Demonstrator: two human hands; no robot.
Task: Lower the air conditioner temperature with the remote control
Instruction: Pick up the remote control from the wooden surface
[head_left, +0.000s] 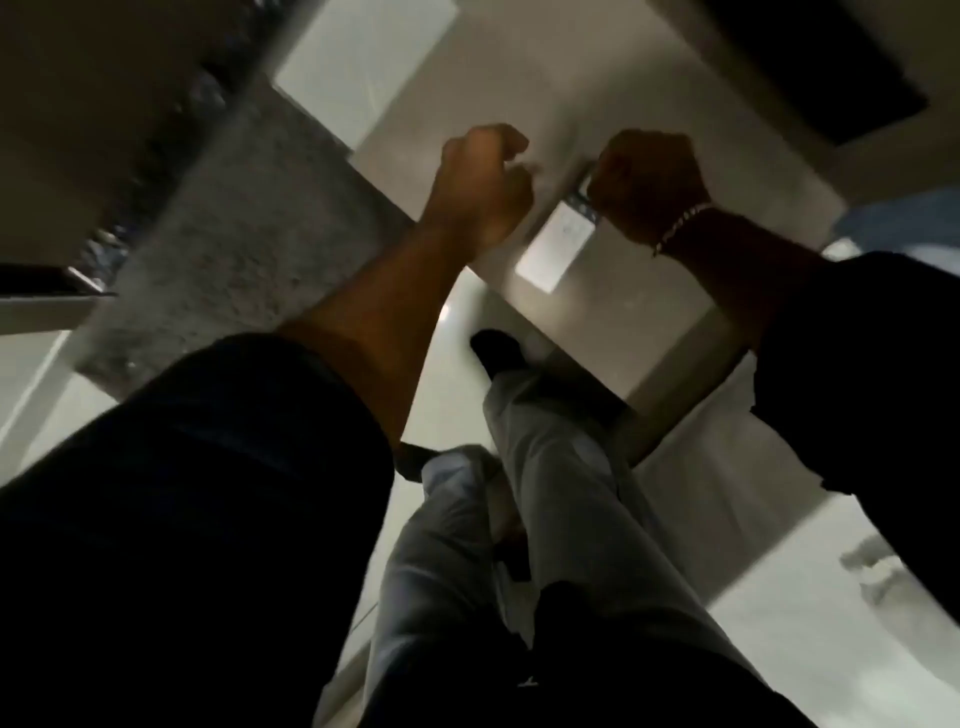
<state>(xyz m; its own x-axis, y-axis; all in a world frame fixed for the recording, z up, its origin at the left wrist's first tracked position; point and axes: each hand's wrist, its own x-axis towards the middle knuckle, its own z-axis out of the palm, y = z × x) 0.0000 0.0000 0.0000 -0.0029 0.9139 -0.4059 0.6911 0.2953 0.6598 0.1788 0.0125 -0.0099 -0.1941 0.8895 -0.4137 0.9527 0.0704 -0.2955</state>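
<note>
The picture is dim and smeared by motion. A white remote control (557, 244) shows in the middle of the head view. My right hand (649, 182), with a bracelet at the wrist, is closed around the remote's far end, and the rest of the remote sticks out toward me. My left hand (483, 182) is just left of it with its fingers curled in, a small gap from the remote's top. I see nothing in the left hand. The remote's buttons are too blurred to read, and no air conditioner is in view.
Below my hands are my legs in light grey trousers (545, 493) and a dark shoe (493, 348) on a pale floor. A grey speckled rug (234, 218) lies to the left. A pale tabletop (649, 322) is under the hands, with a dark panel (831, 67) top right.
</note>
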